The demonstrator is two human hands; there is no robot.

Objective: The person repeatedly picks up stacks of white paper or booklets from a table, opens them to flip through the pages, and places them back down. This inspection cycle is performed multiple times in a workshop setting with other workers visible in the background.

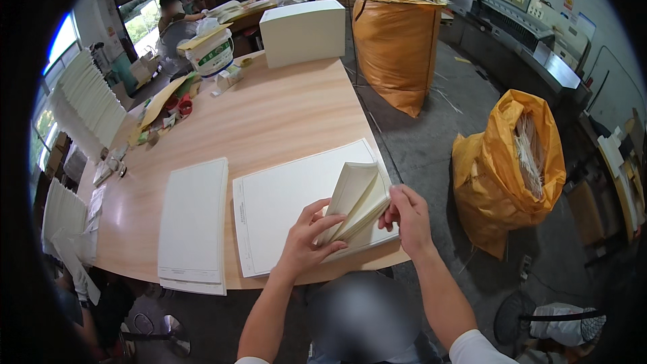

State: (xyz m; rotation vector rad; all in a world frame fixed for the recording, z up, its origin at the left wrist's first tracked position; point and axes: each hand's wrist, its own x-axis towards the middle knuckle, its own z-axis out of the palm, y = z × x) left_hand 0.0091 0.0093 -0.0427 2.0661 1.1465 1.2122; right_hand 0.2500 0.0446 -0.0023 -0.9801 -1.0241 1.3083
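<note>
Head view: wooden table (283, 114), workshop floor (431, 135)

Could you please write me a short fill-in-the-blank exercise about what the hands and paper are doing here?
1. Both hands bend up a corner of the ____ sheets.
2. The left hand and right hand work over a ____ table.
3. The two bags on the floor are ____.

Missing words: paper; wooden; orange

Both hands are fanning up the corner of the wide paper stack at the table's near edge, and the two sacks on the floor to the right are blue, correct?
Not quite. In the head view the two sacks are orange, not blue. Otherwise right: left hand and right hand fan the corner of the wide paper stack at the table edge.
</note>
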